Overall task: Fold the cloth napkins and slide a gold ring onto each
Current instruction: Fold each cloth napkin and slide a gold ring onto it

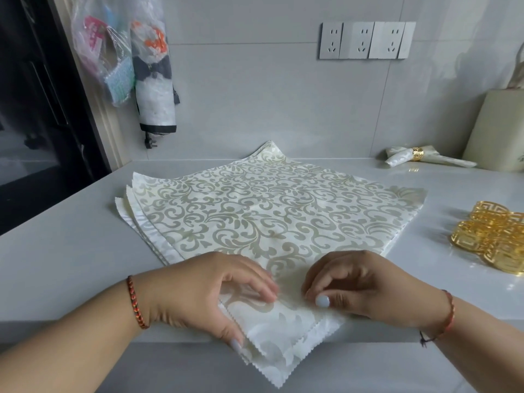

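Pale grey countertop [71, 251] against a tiled wall, seen from my head camera — both of my hands work the near corner of a stack of patterned cloth napkins [269, 211]. My left hand [204, 290] pinches the top napkin's near corner, thumb under the pinked edge and fingers curled over it. My right hand [360, 285] pinches the same fold just beside it, thumb and curled fingers closed on the cloth. The stack lies diamond-wise, its near corner hanging over the counter's front edge. To the right of it, apart from the cloth, sits a cluster of gold rings [493, 239]. Farther back at right lies a finished napkin [425, 157] — rolled, with a gold ring around its middle. Three wall sockets [367, 40] are on the tiles above; bagged items [127, 61] hang at left.
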